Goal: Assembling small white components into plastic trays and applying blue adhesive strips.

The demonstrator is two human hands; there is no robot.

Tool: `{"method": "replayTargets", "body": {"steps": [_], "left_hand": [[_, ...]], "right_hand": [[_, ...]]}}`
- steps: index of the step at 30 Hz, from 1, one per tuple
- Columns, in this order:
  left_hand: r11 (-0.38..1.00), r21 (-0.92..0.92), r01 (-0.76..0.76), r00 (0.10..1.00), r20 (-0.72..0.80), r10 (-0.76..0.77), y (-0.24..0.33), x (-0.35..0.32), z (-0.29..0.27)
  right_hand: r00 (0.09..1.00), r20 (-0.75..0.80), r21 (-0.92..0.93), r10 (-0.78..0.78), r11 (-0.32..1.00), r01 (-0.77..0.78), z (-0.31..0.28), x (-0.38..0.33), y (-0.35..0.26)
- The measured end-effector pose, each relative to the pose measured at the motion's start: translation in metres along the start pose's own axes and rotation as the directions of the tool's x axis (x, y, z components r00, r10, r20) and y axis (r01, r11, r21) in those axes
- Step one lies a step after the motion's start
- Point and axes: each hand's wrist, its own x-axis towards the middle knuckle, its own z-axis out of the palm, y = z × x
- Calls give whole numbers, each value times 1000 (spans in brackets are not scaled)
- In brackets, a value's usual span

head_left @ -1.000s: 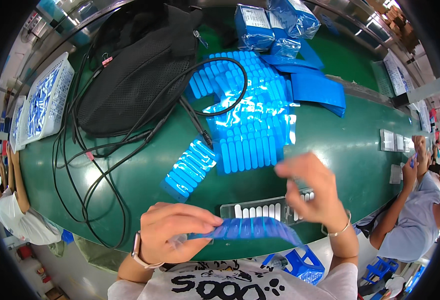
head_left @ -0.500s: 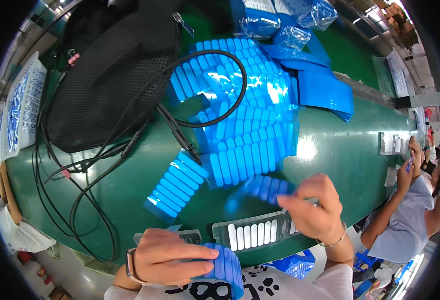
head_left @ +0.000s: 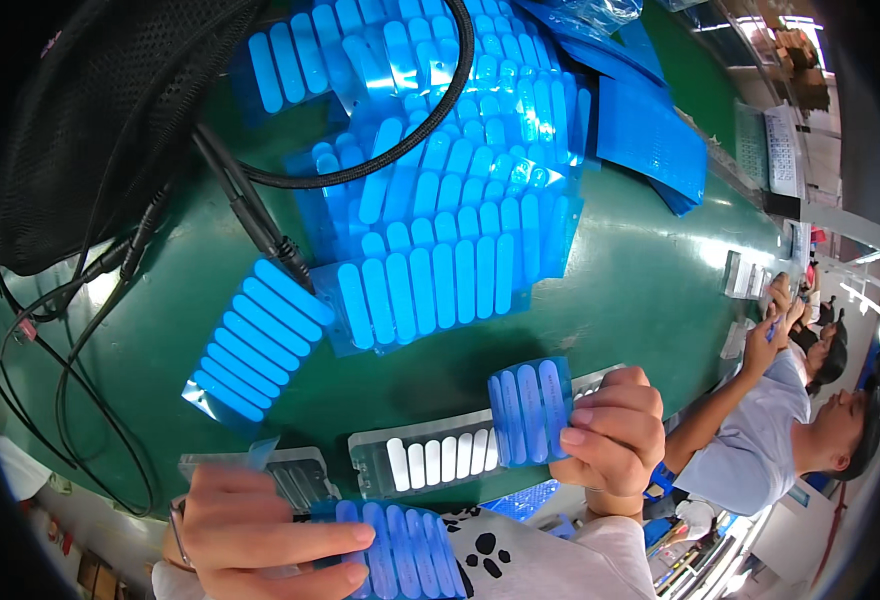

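My left hand (head_left: 260, 535), at the lower left, pinches a blue sheet of long rounded strips (head_left: 405, 550) between thumb and fingers. In my right hand (head_left: 615, 430) is a smaller blue sheet with a few strips (head_left: 530, 410), held upright by its right edge. Behind that piece, partly covered by it, lies a clear tray holding white strips (head_left: 442, 455). Another clear tray (head_left: 305, 475) rests beyond my left hand, a small blue film piece (head_left: 262, 453) at its edge. A third tray (head_left: 600, 378) is mostly hidden behind my right hand.
Overlapping blue strip sheets (head_left: 425, 285) cover the middle of the green table (head_left: 160, 360); a single sheet (head_left: 260, 340) lies left of them. A black mesh bag (head_left: 90, 130) and black cables (head_left: 260, 220) occupy the left. Blue film (head_left: 650, 130) lies far right. A co-worker (head_left: 750, 440) sits at right.
The whole view has shifted, so the table things appear further left. My right hand's sheet, blurred before, now stands upright in front of the white-strip tray. Both hands keep their sheets.
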Motion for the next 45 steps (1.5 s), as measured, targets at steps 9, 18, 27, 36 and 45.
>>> {"method": "replayTargets", "body": {"steps": [9, 18, 27, 36, 45], "left_hand": [[999, -28, -34, 999, 21, 35, 7, 1, -2], [777, -114, 620, 759, -164, -630, 20, 6, 7], [633, -397, 664, 710, 70, -701, 38, 20, -3], [532, -682, 502, 735, 11, -678, 45, 21, 7], [437, -580, 687, 661, 248, -709, 53, 31, 23]], "right_hand": [[998, 52, 6, -23, 1000, 23, -10, 8, -6], [768, 285, -30, 574, 806, -591, 17, 50, 8], [905, 412, 147, 105, 973, -180, 0, 97, -40], [652, 541, 724, 531, 102, -683, 4, 70, -52], [520, 440, 773, 732, -15, -634, -3, 31, -48]]}}
